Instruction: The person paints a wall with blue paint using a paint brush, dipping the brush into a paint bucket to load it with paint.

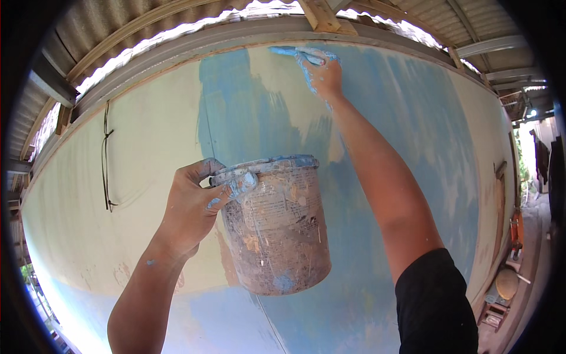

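Note:
My left hand [201, 201] grips the rim of a paint-stained plastic bucket [276, 230], thumb at the front with blue paint on it. The bucket hangs upright before the wall, and its contents are hidden from this angle. Up high, my right hand [322, 75], smeared with blue paint, is closed around a paintbrush [285, 51]. The brush points left, its blue-coated end at the upper edge of the pale yellow wall [150, 177]. Streaky blue paint [398, 155] covers much of the wall's middle and right, with a yellow patch just below the brush.
A wooden beam [247, 37] runs along the wall's top, under a corrugated roof [106, 26]. A dark cord [106, 159] hangs on the wall at left. Several items, including a round tan object [506, 283], stand along the wall's foot at right.

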Available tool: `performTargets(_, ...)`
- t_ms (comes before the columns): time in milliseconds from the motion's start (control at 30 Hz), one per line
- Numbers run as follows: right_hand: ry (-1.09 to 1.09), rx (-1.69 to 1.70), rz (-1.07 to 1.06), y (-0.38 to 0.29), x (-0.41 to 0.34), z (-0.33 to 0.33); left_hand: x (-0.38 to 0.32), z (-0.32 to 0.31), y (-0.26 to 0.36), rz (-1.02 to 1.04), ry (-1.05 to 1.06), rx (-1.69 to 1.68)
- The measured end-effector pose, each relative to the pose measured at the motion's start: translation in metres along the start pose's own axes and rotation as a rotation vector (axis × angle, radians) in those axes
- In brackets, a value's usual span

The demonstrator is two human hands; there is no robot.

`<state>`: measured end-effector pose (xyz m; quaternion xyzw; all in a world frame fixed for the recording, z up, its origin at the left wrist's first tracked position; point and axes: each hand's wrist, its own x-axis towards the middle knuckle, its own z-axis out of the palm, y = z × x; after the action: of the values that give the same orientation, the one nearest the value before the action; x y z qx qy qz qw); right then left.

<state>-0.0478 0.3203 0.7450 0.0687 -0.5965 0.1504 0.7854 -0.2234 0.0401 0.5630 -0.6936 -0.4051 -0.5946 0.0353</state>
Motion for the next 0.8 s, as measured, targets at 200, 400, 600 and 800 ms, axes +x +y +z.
performTargets(200, 0.216, -0.42, -0.588, 0.021, 0.04, 0.025, 0.001, 0.0, 0.002, 0.02, -0.013, -0.04)
performTargets(400, 0.06, -0.514, -0.323, 0.035, 0.04, -0.002, -0.008, 0.01, 0.004, 0.03, 0.002, 0.116)
performTargets(600, 0.016, -0.268, -0.339, -0.016, 0.027, 0.013, -0.018, 0.003, -0.013, 0.067, 0.096, 0.241)
performTargets(800, 0.049, -0.478, -0.32, -0.012, 0.048, 0.047, -0.012, 0.007, 0.005, 0.099, 0.07, 0.325)
